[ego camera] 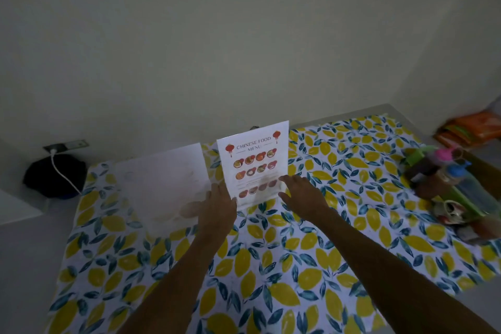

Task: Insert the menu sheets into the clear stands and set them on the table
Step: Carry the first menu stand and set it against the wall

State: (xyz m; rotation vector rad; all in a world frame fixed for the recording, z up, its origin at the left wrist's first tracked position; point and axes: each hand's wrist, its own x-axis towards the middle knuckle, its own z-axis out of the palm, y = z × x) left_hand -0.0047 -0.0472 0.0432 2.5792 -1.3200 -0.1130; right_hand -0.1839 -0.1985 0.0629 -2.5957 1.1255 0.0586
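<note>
A clear stand with a "Chinese Food Menu" sheet [254, 160] in it stands upright near the middle of the table, on a lemon-print cloth [271, 266]. My left hand [219, 206] rests against the stand's lower left edge, fingers on it. My right hand [301, 195] touches its lower right edge with spread fingers. To the left stands a second stand [162, 176], showing a plain white face with my hand reflected in it.
A cluster of bottles and containers [447, 184] stands at the table's right side. Orange packets [471, 127] lie further back right. A black round object [54, 179] with a white cable plugged into a wall socket sits at the left.
</note>
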